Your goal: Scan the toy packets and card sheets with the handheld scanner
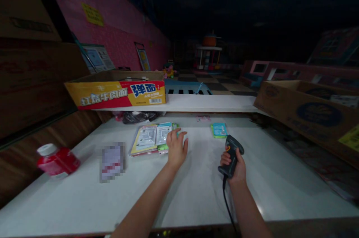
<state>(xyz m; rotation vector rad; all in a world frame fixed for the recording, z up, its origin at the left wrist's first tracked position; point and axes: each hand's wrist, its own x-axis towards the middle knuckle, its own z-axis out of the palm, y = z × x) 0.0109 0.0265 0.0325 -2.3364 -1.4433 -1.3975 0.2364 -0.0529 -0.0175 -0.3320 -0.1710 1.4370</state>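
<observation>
My right hand (238, 163) is wrapped round a dark barcode scanner (232, 155), its cord running down toward the table's near edge. Just beyond the scanner's head lies a small blue and green packet (219, 130) with a printed code. My left hand (176, 146) has its fingers apart at the right side of several flat packets (147, 136), some silver-white, others yellow and green. Whether its fingertips touch the green packet there I cannot tell. These packets lie in stacks on the white table (196, 193).
Left of the packets are a blurred-out card (112, 162) and a red bottle (58, 160) with a white cap. A white shelf (210, 102) crosses behind, bearing a yellow-red noodle carton (120, 94) and a brown carton (303, 107). A black plastic bag (140, 117) lies under it.
</observation>
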